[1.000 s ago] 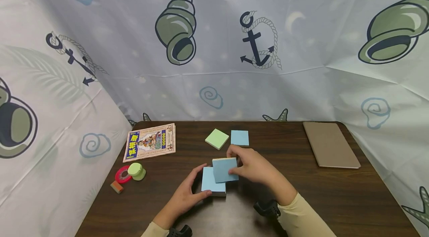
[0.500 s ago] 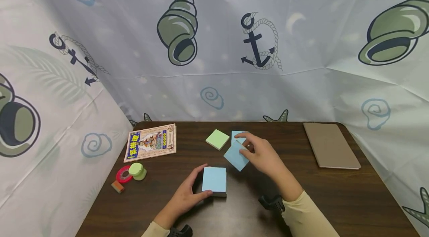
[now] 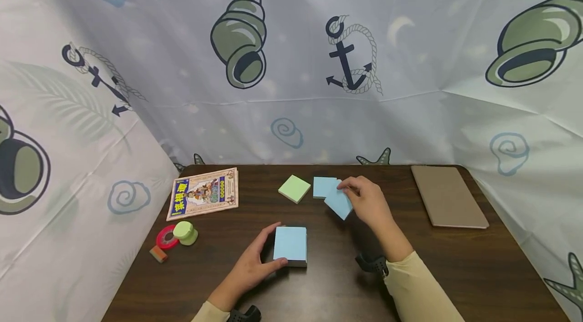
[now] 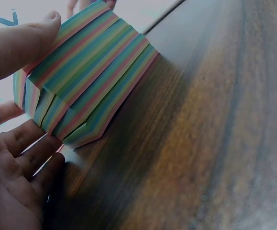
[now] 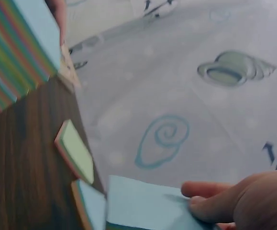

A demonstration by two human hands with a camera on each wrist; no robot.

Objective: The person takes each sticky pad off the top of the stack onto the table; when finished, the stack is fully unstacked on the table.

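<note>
Pinched square paper pad — farther right

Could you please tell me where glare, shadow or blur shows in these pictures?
Head: sheen on the dark brown wooden table, shadow below the right hand; left wrist: washed-out upper left behind the striped multicoloured paper stack; right wrist: that stack looks slightly soft.

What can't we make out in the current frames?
Flat blue pad, lower right corner: head view, covered by the held blue pad.
Striped stack, outer part: right wrist view, cut off by the left edge.
Right hand, rear part: right wrist view, cut off by the right edge.
Booklet, smallest print: head view, too small.
</note>
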